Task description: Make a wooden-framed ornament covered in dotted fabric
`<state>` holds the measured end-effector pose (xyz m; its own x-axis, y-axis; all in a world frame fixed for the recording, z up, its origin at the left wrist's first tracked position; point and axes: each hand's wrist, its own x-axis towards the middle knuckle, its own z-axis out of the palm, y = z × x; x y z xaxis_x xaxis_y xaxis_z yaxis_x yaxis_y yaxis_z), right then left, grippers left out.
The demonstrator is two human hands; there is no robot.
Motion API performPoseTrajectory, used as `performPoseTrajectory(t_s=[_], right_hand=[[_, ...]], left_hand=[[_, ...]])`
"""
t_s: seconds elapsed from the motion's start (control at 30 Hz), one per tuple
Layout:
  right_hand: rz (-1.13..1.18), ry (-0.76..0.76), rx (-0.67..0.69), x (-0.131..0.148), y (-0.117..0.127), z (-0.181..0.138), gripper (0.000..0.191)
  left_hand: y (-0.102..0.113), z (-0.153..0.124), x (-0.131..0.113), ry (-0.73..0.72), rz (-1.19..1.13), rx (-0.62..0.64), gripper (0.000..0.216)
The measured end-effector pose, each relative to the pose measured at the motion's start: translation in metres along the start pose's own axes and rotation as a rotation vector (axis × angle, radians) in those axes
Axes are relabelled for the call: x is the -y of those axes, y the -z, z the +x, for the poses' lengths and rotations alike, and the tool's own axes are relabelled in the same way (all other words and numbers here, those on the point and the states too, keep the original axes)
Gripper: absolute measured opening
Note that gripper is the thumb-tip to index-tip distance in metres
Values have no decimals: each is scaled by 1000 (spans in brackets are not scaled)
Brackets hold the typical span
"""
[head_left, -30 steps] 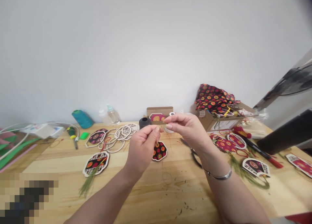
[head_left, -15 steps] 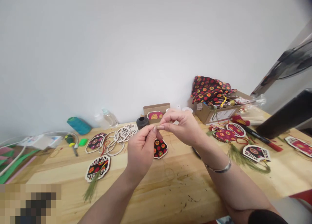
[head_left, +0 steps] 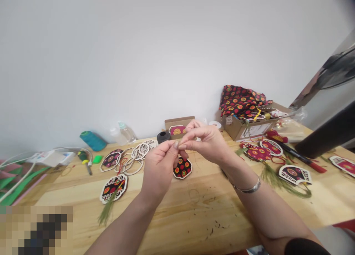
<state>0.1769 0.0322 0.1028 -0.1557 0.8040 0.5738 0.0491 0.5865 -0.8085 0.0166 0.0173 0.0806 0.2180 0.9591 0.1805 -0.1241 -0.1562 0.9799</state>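
My left hand [head_left: 159,164] and my right hand [head_left: 206,142] are raised above the wooden table [head_left: 194,210], fingertips pinched together and meeting at the middle. Whatever they pinch is too thin to make out. Just below and behind the fingers a small black ornament with red and yellow flowers [head_left: 182,168] is partly covered by my left hand; I cannot tell whether it hangs or lies on the table. A silver bangle [head_left: 246,188] circles my right wrist.
Wooden-framed fabric ornaments [head_left: 113,186] with green tassels lie left, more ornaments [head_left: 295,173] right. A black spool [head_left: 163,137], a small cardboard box [head_left: 177,127], a teal spool [head_left: 93,140], a clear bottle [head_left: 123,133] and a box with patterned cloth [head_left: 244,110] line the wall. A screwdriver [head_left: 84,158] and cables lie far left.
My hands have closed toward each other until the pinched fingertips touch. The view shifted slightly, so the table's things sit a little higher and to the right.
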Motion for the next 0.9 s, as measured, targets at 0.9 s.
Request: performPoseTrajectory(t_s=[0.9], right_hand=[[398,-311,103,-9,-1,1,21]], left_hand=[[0,-1,-3,-51,137,-3,27]])
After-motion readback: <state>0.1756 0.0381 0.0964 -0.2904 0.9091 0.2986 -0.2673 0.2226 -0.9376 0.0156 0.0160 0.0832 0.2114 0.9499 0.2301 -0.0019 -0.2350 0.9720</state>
